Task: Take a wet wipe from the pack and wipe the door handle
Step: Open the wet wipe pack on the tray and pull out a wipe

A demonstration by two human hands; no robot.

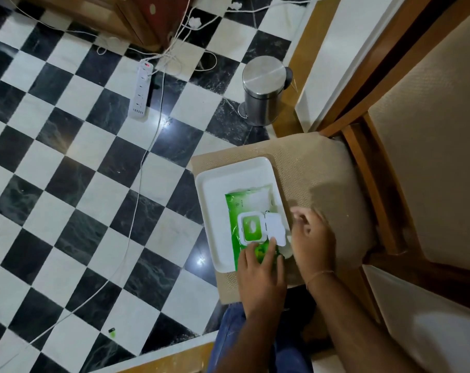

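Note:
A green wet wipe pack [234,208] lies in a white tray [215,184] on a beige chair seat [317,170]. Its white flip lid [275,227] stands open to the right, and a bit of white wipe shows in the opening [251,227]. My left hand [260,267] presses flat on the near end of the pack, fingertips just below the lid frame. My right hand [313,238] hovers at the tray's right rim beside the open lid, fingers loosely curled and blurred, with nothing visibly in it. No door handle is in view.
The chair's wooden frame and backrest [416,157] rise to the right. On the checkered floor stand a steel pedal bin [263,90] and a white power strip [142,90], with long white cables [137,200] trailing across the tiles. A white door edge [336,49] is at the upper right.

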